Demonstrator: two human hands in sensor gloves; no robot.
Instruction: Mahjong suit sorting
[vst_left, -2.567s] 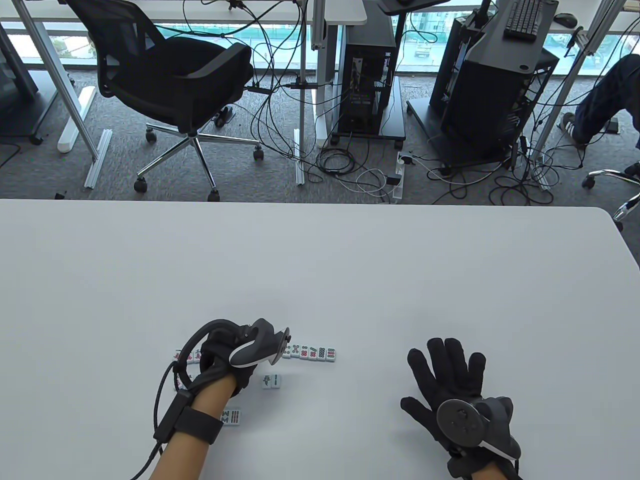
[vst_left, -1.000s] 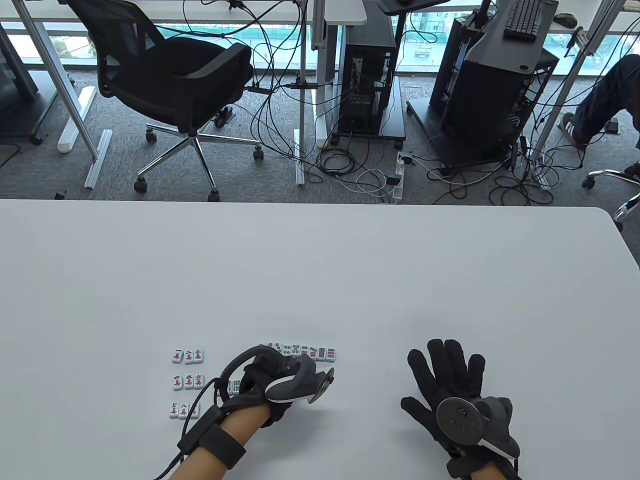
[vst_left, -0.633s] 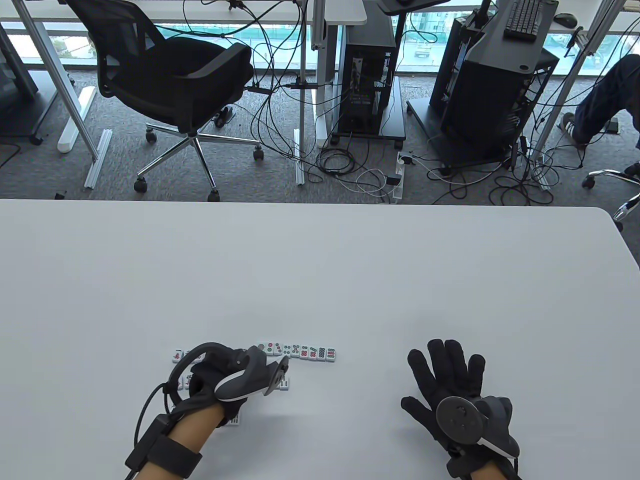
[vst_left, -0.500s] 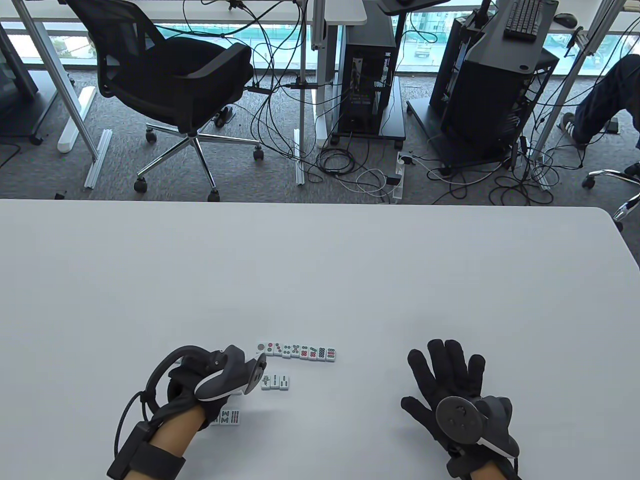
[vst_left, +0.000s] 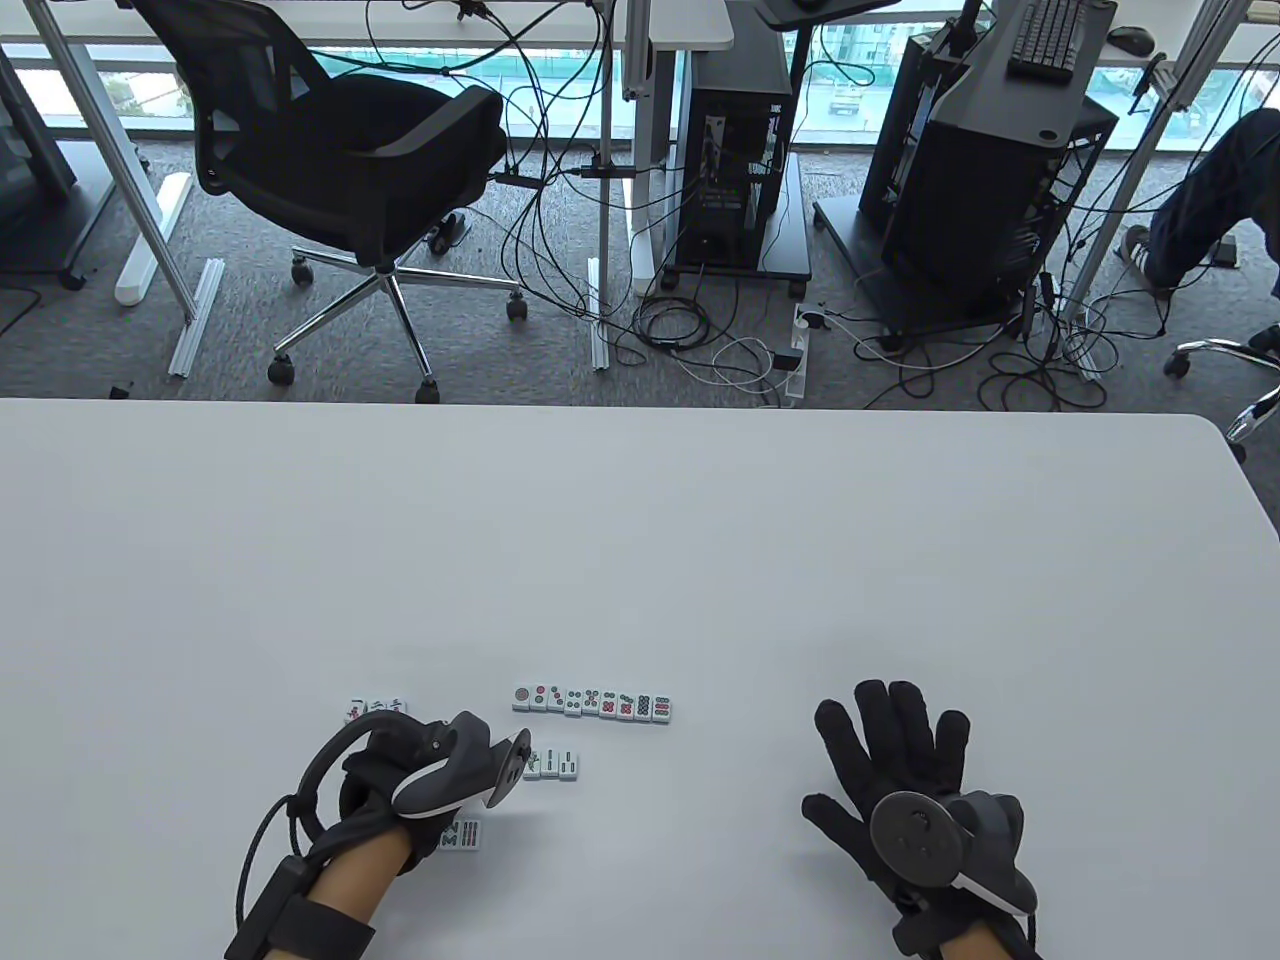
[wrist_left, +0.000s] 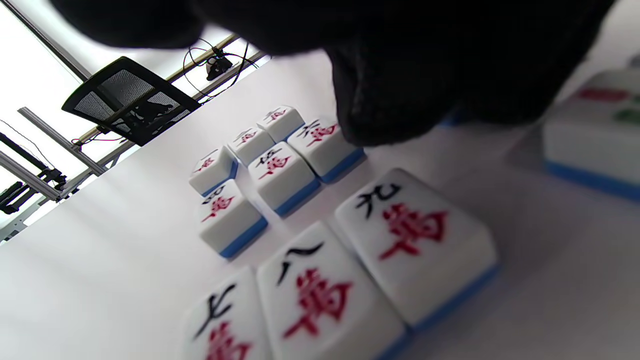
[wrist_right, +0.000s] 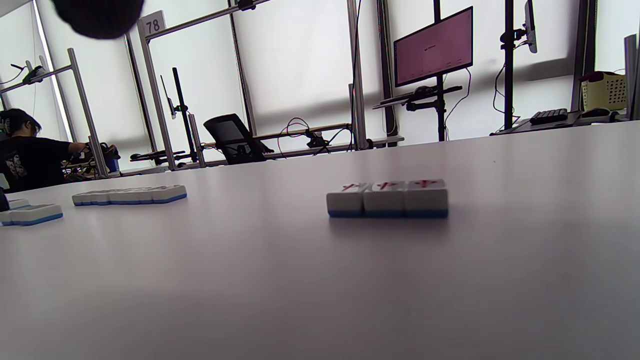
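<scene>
My left hand (vst_left: 385, 762) hovers low over a grid of character tiles (vst_left: 376, 707), hiding most of it in the table view. In the left wrist view its fingers (wrist_left: 390, 90) hang down beside the grid (wrist_left: 280, 175), over a tile of which only a blue edge shows; I cannot tell whether they grip it. A row of circle tiles (vst_left: 592, 703) lies to the right, with a short row of bamboo tiles (vst_left: 553, 765) below it. A loose bamboo tile (vst_left: 463, 833) lies by my left wrist. My right hand (vst_left: 880, 760) rests flat on the table, fingers spread, empty.
The white table (vst_left: 640, 540) ends at a far edge, with an office chair (vst_left: 340, 150), cables and computer carts on the floor beyond. In the right wrist view three tiles with red marks (wrist_right: 387, 197) sit on the table.
My left hand went right to the bamboo row, which has grown, then came back left over the character grid. My right hand has not moved.
</scene>
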